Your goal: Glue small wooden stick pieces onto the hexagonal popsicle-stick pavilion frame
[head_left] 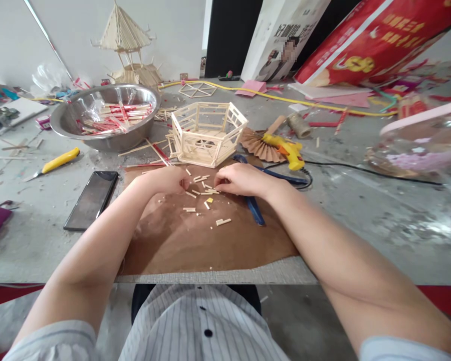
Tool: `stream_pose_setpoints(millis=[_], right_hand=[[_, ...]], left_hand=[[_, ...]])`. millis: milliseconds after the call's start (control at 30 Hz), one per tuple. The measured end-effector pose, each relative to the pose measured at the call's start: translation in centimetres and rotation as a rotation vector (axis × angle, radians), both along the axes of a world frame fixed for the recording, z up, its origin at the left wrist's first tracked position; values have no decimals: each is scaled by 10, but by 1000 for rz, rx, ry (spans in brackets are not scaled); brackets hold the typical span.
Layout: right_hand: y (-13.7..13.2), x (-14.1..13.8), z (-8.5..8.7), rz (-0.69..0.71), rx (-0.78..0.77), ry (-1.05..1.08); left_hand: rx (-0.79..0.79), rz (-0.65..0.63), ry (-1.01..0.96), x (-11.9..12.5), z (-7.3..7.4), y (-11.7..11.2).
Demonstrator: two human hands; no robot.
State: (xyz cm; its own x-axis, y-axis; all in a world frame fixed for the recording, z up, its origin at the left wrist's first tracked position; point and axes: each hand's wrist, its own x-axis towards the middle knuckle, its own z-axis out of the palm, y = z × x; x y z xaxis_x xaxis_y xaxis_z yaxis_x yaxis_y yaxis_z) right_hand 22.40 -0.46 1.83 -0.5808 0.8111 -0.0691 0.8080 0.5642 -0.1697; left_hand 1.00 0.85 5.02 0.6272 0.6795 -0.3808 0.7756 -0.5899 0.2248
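Observation:
My left hand [176, 179] rests at the far part of a brown sheet [165, 240], its fingers curled; whatever they hold, if anything, is hidden. Opposite it, my right hand [237, 179] has fingers bent and pressed together beside the cut stick pieces [211, 191]; what is in them is too small to name. Several short pale pieces lie scattered between and below both hands, with a small yellow scrap [209, 200] among them. Just beyond the hands stands a six-sided stick frame [206, 155]. Blue-handled pliers [254, 209] lie partly under my right forearm.
A steel bowl [108, 143] of wrapped sticks stands back left, before a stick pavilion model [124, 37]. A yellow utility knife [60, 160] and a phone [91, 200] lie left. A yellow glue gun [291, 153] with a black cord lies right, near a plastic bag [428, 140].

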Motion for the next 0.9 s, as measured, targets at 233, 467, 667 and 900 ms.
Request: stream_pose_setpoints(millis=[233, 467, 667, 900], right_hand=[[4, 7, 1, -40, -48, 95], [6, 14, 3, -131, -71, 150], [9, 18, 0, -168, -24, 165], [11, 22, -4, -218, 44, 240]], left_hand=[[10, 8, 9, 3, 2, -3], [4, 54, -19, -1, 1, -2], [206, 168, -115, 5, -8, 1], [341, 233, -132, 18, -31, -2]])
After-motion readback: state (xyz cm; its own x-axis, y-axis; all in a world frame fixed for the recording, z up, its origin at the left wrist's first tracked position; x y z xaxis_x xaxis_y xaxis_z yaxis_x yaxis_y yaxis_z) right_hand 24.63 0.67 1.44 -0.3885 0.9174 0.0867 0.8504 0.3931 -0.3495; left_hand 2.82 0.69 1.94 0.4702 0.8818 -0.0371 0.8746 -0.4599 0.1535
